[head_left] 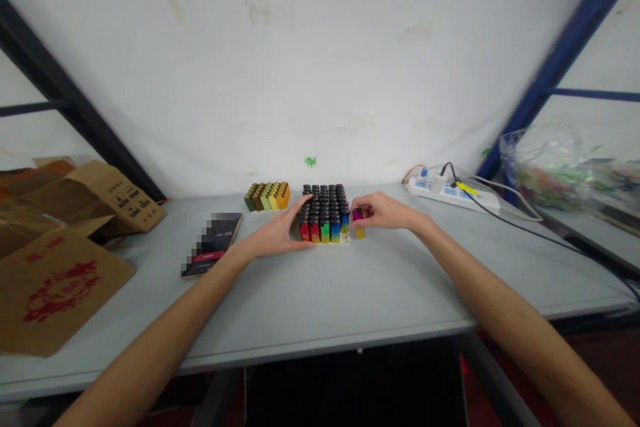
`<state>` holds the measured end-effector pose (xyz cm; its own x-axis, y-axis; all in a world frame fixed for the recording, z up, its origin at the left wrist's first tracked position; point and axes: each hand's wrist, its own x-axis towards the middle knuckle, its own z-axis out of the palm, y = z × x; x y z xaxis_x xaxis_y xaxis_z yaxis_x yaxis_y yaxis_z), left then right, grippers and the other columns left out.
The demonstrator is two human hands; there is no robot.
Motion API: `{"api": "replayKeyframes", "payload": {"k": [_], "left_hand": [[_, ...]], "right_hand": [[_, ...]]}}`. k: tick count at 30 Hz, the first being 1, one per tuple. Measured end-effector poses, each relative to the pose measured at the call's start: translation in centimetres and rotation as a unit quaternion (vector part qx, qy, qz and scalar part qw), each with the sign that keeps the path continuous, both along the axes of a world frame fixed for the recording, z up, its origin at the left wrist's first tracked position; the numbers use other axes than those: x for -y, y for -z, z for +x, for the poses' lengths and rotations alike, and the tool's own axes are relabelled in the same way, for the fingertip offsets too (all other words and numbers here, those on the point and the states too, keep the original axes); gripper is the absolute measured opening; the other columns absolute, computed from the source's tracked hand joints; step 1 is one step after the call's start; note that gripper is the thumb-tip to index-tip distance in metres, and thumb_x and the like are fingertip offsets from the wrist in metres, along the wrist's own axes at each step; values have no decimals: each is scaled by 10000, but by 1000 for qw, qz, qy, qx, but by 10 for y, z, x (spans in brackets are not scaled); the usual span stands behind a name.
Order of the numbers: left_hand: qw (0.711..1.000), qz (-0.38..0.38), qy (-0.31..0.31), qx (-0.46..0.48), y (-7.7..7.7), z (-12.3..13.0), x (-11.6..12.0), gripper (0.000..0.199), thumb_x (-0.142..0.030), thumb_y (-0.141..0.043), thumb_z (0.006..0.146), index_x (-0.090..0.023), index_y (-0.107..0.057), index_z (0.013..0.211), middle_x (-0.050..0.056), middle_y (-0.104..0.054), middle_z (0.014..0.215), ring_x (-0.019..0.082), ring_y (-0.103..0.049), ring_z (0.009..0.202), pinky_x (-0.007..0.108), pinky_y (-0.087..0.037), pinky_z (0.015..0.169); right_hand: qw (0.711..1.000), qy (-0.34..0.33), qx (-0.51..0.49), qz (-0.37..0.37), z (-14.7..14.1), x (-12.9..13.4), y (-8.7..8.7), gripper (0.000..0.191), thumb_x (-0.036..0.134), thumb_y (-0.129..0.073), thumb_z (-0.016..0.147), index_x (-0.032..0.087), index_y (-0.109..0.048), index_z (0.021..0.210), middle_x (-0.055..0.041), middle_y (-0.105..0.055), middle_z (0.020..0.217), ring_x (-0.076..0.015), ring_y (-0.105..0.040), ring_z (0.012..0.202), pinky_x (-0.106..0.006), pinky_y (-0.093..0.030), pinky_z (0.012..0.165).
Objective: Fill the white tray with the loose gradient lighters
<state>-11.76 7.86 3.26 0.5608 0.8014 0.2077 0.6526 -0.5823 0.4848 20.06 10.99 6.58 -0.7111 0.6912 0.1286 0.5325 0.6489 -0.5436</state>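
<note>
Upright lighters (325, 232) with black tops and red, green, blue and rainbow bodies stand in close rows in a white tray (345, 239). My left hand (278, 235) is curved round the tray's left side, one digit along the front edge and another by the tops on the left. Just right of the tray, my right hand (379, 211) pinches a single purple-and-yellow lighter (361, 232) upright. At the tray's front right corner, a bare bit of white tray shows. My fingers partly hide the held lighter.
A second block of green, yellow and orange lighters (267, 197) stands behind my left hand. A phone (213, 243) lies to the left, beside open cardboard boxes (65, 280). At right are a power strip (450, 193) with cables and a clear plastic bag (550, 160).
</note>
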Motion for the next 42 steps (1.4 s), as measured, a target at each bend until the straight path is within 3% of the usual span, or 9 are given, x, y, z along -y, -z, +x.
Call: {"api": "replayKeyframes", "payload": {"k": [7,24,29,33,37,42], "left_hand": [[1000,-8,-5,-5,1,0,-1,1152,-584,-766,788,-263,-72,1651,128,-258,1696,343,-351,1521,483,-306,1246],[1000,-6,-6,-10,-1,0,1,1134,-610,-751,797,-276,-82,1649,106,-243,1704,328,-352,1522,446,-313,1244],[1000,-13,-4,1,-1,0,1,1141,-595,-765,788,-293,-80,1649,108,-246,1703,341,-340,1527,484,-295,1251],[1000,-14,-1,4,-1,1,1,1144,-590,-768,784,-297,-79,1649,109,-272,1694,354,-368,1511,505,-306,1242],[1000,-11,-2,7,0,1,0,1143,-584,-771,784,-279,-89,1650,116,-269,1694,357,-369,1510,502,-305,1243],[1000,-10,-1,1,-1,1,1,1148,-600,-767,786,-273,-85,1650,103,-243,1704,331,-346,1525,463,-297,1252]], "right_hand": [[999,-34,-13,0,-1,1,0,397,535,-761,820,146,-731,894,42,-558,615,-101,-448,559,-234,-318,550],[993,-65,-34,-97,8,5,-11,421,522,-636,934,139,-754,1064,-35,-722,791,-93,-507,544,-223,-387,532],[995,-75,-27,-55,7,5,-9,360,483,-630,945,146,-754,983,-33,-715,797,-128,-557,654,-239,-422,593],[991,-91,-60,-74,9,3,-6,285,397,-624,957,145,-702,1063,-66,-755,934,-146,-630,756,-266,-492,691],[988,-72,-65,-118,13,4,-7,327,420,-691,913,166,-611,1103,-40,-757,848,-114,-608,583,-249,-491,579],[987,-64,-98,-106,10,7,-9,359,472,-732,874,179,-603,1036,-26,-737,786,-141,-656,596,-277,-533,593]]}}
